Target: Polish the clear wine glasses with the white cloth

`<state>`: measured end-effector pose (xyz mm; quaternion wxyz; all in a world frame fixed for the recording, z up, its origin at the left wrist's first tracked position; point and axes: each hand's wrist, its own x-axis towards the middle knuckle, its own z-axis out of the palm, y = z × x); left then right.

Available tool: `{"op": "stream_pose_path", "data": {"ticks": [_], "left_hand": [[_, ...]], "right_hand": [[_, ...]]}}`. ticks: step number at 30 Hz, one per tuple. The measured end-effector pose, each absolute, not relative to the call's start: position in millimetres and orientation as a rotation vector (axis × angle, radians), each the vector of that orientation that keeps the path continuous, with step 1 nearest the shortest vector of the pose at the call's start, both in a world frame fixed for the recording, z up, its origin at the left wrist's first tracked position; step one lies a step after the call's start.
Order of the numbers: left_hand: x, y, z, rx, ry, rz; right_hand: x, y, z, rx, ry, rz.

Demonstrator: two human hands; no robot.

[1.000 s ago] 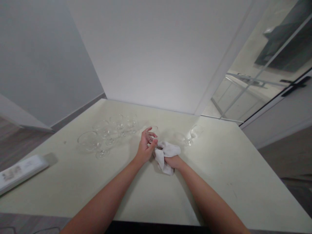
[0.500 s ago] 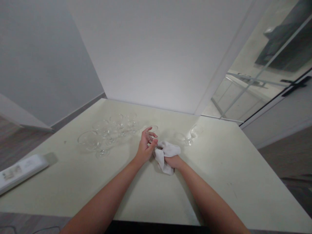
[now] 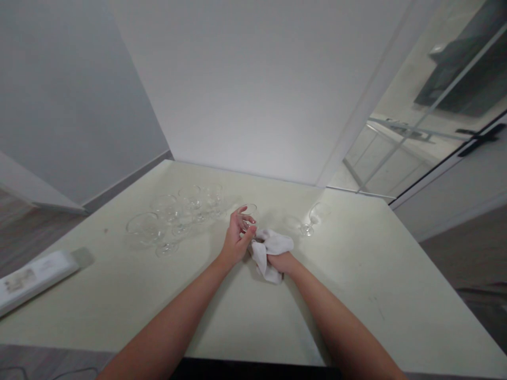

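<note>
My left hand is wrapped round a clear stemmed glass held above the middle of the cream table. Right beside it, my right hand grips a bunched white cloth that presses against the lower part of the glass. The fingers of the right hand are mostly hidden under the cloth. Both forearms reach in from the near edge.
Several clear glasses stand grouped at the table's back left. One more glass sits at the back right. A white flat box lies at the left edge. A white wall rises behind, with a glass partition at right.
</note>
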<state>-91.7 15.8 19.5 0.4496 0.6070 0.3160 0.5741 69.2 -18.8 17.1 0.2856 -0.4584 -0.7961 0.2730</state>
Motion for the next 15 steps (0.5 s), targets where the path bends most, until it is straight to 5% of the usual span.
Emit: {"op": "stream_pose_path", "data": {"ticks": [15], "left_hand": [[-91.8, 14.9, 21.7, 1.509, 0.790, 1.392]], "right_hand": [[70.5, -18.1, 14.1, -1.201, -2.128, 0.744]]}}
